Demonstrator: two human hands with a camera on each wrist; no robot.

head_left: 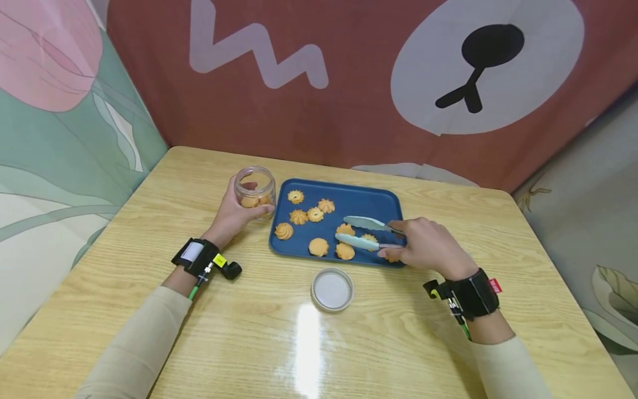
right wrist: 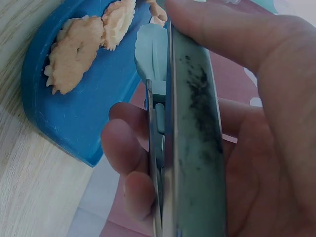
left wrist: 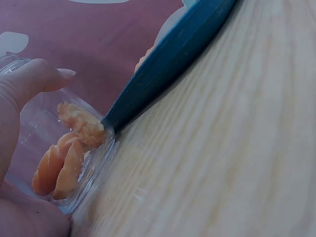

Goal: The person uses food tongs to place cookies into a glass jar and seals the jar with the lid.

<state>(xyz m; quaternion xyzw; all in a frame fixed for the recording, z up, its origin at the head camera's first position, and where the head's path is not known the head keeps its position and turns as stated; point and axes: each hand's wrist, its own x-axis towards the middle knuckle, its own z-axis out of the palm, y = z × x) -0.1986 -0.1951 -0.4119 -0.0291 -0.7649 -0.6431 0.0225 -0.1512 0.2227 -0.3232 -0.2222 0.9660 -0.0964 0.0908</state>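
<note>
My left hand (head_left: 238,213) holds a clear jar (head_left: 256,188), thumb on its near side, just left of the blue tray (head_left: 344,189). Several cookies (left wrist: 66,163) lie in the bottom of the jar, seen through its wall in the left wrist view. In my right hand (head_left: 430,247) is a pair of tongs (head_left: 368,241) with pale blue tips, gripped by the metal arms. The tips are spread apart over a cookie (head_left: 345,229) on the tray's right half; whether they touch it I cannot tell. More cookies (head_left: 318,247) are scattered across the tray.
A round lid (head_left: 332,290) lies on the wooden table (head_left: 249,332) in front of the tray. Behind the table hangs a brown cloth (head_left: 349,111) with a cartoon face. Patterned fabric (head_left: 65,166) stands along the left side.
</note>
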